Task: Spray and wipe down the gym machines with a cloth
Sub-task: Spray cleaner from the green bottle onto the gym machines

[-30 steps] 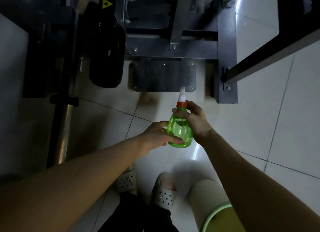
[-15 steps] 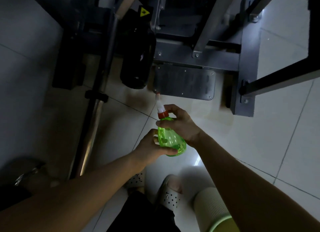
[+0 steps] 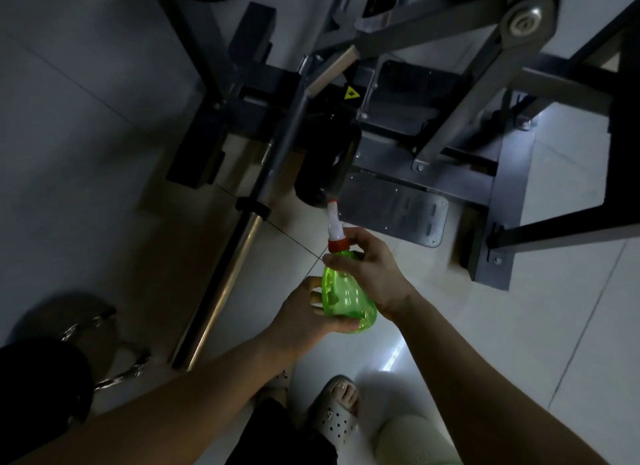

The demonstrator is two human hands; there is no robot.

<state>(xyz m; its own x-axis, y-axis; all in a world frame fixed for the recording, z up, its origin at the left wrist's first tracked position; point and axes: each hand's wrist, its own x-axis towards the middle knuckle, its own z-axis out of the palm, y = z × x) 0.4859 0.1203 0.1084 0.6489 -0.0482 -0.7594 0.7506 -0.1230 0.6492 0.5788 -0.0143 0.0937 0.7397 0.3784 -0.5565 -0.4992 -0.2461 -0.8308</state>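
Head view: yellow warning sticker (image 3: pixel 351 93), upper centre; our left hand (image 3: pixel 301 320) cups the bottle (image 3: pixel 344 296), right hand (image 3: pixel 375 274) grips its neck.

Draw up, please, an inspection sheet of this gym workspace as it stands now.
Surface: glossy pale tiled floor, light glare beside the right arm.
Job's things: translucent green plastic spray bottle, orange collar, white nozzle pointing towards the grey steel gym machine frame; no cloth seen.
Clutter: chrome bar slanting at left; pale ribbed container by the feet.
Grippers: left hand grips the bottle's base; right hand grips just below its collar.
Cables: nothing seen.
Surroundings: dim light; yellow warning sticker on the machine; perforated pale sandals.
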